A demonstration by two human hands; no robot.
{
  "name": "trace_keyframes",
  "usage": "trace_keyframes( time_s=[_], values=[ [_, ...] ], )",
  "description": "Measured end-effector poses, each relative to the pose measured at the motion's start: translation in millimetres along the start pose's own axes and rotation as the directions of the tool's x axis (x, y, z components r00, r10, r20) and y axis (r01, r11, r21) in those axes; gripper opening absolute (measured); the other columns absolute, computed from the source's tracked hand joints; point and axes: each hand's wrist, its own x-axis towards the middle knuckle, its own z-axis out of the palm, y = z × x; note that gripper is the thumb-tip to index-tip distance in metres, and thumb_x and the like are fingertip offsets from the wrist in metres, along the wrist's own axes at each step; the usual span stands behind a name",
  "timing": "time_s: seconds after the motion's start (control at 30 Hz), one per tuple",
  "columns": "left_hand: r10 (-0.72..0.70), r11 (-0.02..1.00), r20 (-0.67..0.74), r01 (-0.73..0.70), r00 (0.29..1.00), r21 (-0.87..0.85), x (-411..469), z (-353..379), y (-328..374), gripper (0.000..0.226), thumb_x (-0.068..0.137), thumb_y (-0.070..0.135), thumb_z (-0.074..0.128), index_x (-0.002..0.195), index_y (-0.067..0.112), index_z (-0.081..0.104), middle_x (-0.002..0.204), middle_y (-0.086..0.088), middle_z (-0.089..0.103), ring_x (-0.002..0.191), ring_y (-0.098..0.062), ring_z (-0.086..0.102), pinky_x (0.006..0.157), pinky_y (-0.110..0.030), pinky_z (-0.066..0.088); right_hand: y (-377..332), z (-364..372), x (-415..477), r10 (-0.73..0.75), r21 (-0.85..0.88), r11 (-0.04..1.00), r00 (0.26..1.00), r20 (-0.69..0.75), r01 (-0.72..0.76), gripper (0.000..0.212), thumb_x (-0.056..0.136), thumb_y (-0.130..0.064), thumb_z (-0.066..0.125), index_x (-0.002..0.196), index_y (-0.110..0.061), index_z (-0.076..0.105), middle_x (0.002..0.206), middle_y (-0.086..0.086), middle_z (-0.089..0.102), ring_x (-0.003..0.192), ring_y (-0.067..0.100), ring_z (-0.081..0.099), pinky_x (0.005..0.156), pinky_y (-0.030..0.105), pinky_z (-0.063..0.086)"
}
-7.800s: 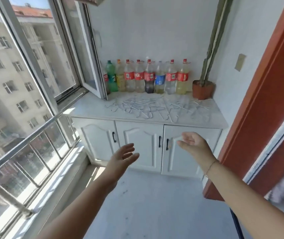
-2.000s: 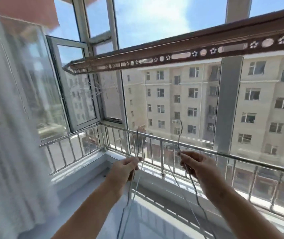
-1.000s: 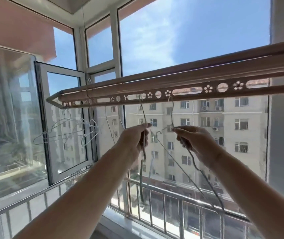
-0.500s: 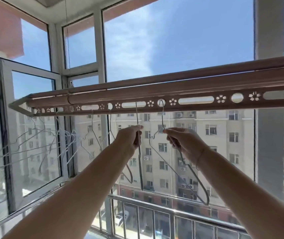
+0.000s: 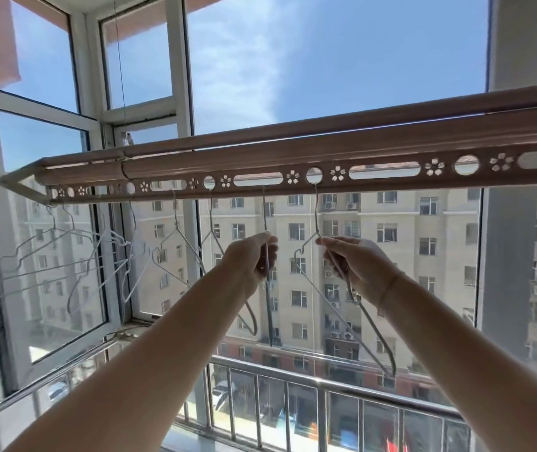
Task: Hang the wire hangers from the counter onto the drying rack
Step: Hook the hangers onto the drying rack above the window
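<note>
View from my head, looking up at the drying rack, a long rail pierced with round holes, slots and flower cut-outs that runs across the window.

Left hand: raised below the rail, thumb and fingers pinched on the neck of the left wire hanger. This hanger is seen nearly edge-on. Its body hangs down past my wrist, and its hook rises to the lower edge of the rail at a long slot. I cannot tell whether the hook is seated there.

Right hand: raised at the same height, just beside the left and apart from it, fingertips clamped on the neck of the right wire hanger. Its hook reaches the round hole directly above my fingers. Its triangular body slants down and to the right, under my forearm.

Hung hangers: several more wire hangers dangle from the holes further left along the rail, some crowded and overlapping near its pointed end, in front of the open window sash.

Below both hands runs the balcony railing. Apartment blocks stand beyond the glass.
</note>
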Motion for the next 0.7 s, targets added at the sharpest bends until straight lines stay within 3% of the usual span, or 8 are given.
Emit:
trace_keyframes(
  time_s=[0.2, 0.37, 0.5, 0.7],
  values=[
    [0.010, 0.999, 0.098, -0.015, 0.995, 0.051, -26.5, -15.2, -10.5, 0.022, 0.093, 0.026, 0.053, 0.093, 0.004, 0.056, 0.086, -0.010, 0.057, 0.082, -0.021, 0.054, 0.073, -0.031, 0.045, 14.2, -13.3, -8.3, -0.001, 0.027, 1.000, 1.000, -0.013, 0.002, 0.020, 0.087, -0.018, 0.059, 0.099, -0.002, 0.064, 0.070, 0.002, 0.058, 0.057, 0.008, 0.049, 0.056, 0.018, 0.043],
    [0.313, 0.911, 0.086, -0.325, 0.946, 0.254, -48.3, -41.9, -22.9, 0.038, 0.095, 0.031, 0.047, 0.118, 0.002, 0.055, 0.096, -0.004, 0.062, 0.099, -0.020, 0.058, 0.092, -0.034, 0.046, 34.7, -26.5, -24.5, -0.016, -0.047, 0.999, 0.998, -0.069, 0.013, 0.021, 0.088, -0.019, 0.059, 0.102, -0.005, 0.064, 0.076, 0.002, 0.061, 0.064, 0.009, 0.051, 0.063, 0.020, 0.044],
    [0.540, 0.770, 0.021, -0.504, 0.841, 0.390, -72.0, -59.9, -48.0, 0.024, 0.093, 0.026, 0.052, 0.113, 0.015, 0.060, 0.099, -0.004, 0.067, 0.095, -0.015, 0.063, 0.084, -0.026, 0.050, 57.3, -35.3, -40.5, 0.005, -0.105, 0.994, 0.998, -0.065, -0.012, 0.020, 0.088, -0.019, 0.058, 0.103, -0.007, 0.064, 0.077, 0.002, 0.059, 0.067, 0.011, 0.051, 0.066, 0.021, 0.044],
    [0.567, 0.712, 0.064, -0.527, 0.822, 0.464, -100.5, -63.1, -107.3, 0.019, 0.089, 0.024, 0.057, 0.108, 0.025, 0.059, 0.097, 0.004, 0.066, 0.088, -0.005, 0.063, 0.072, -0.010, 0.048, 91.9, -62.8, -71.7, 0.050, -0.162, 0.985, 0.997, -0.067, -0.060, 0.023, 0.087, -0.017, 0.059, 0.107, -0.007, 0.064, 0.082, 0.004, 0.061, 0.072, 0.013, 0.054, 0.066, 0.021, 0.045]
  ],
)
